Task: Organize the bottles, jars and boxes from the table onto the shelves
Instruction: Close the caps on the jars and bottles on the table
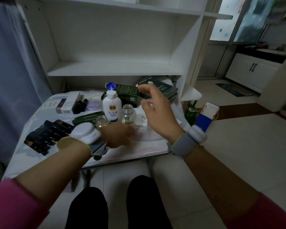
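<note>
A white lotion bottle [111, 106] with its blue flip cap open stands near the middle of the white-covered table [135, 154], and everything here is placed from it. Just to its right stands a taller clear jar [128, 115] without a lid, and just in front of it to the left a shorter clear jar [101, 120], also without a lid. Directly behind the bottle is an upright green box [128, 95], and further to the right behind it lies a stack of dark green boxes [162, 91]. A flat green box [87, 118] lies to the bottle's left front, with a row of dark tubes [46, 136] beyond it toward the table's left edge. To the bottle's left rear lie a grey and white box [68, 103] and two small dark bottles [82, 104]. The white shelf unit [116, 68] rises behind and above the bottle. The left hand [119, 136] is low over the table just in front of the bottle; it is blurred, and I cannot tell whether its fingers grip anything. The right hand [157, 111] is raised to the bottle's right, in front of the box stack, with thumb and fingers apart, loosely bent and holding nothing.
</note>
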`<state>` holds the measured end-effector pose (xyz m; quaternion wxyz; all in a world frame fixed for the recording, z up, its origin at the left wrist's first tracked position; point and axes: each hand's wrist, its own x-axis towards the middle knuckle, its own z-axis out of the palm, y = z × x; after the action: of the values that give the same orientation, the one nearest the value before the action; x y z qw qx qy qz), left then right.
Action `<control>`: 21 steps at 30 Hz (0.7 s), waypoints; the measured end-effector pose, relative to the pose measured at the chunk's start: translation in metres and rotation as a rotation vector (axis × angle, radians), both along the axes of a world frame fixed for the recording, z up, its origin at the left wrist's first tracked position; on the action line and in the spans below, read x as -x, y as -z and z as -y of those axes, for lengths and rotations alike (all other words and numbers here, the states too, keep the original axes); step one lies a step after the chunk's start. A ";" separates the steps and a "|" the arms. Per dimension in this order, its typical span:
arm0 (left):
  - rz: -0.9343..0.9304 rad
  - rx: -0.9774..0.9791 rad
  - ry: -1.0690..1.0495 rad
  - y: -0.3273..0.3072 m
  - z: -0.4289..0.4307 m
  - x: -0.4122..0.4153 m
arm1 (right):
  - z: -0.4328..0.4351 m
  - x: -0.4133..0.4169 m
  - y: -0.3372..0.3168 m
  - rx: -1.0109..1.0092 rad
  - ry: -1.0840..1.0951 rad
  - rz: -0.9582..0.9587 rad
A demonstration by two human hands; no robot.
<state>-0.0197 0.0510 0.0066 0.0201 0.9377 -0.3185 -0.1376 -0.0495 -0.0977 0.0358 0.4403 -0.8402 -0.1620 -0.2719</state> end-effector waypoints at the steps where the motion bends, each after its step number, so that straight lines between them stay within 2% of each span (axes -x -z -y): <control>1: -0.002 0.010 0.010 0.005 0.000 0.000 | -0.003 -0.003 0.005 -0.010 -0.034 -0.064; 5: -0.013 0.078 0.028 0.021 0.001 -0.003 | -0.011 -0.019 0.023 -0.024 -0.071 -0.244; 9: 0.036 -0.006 0.066 0.032 0.001 -0.010 | -0.016 -0.031 0.034 -0.046 -0.080 -0.384; 14: 0.054 -0.004 0.084 0.032 -0.002 -0.014 | -0.019 -0.042 0.049 -0.092 -0.079 -0.532; 18: -0.091 -0.041 0.085 0.000 -0.015 -0.018 | -0.023 -0.051 0.059 -0.221 -0.069 -0.610; 21: -0.058 0.033 0.022 -0.033 -0.027 -0.022 | -0.027 -0.056 0.066 -0.324 -0.054 -0.674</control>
<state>0.0026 0.0780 0.0400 0.0434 0.9294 -0.3301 -0.1596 0.0062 -0.0706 -0.0300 0.6032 -0.7974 0.0152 0.0094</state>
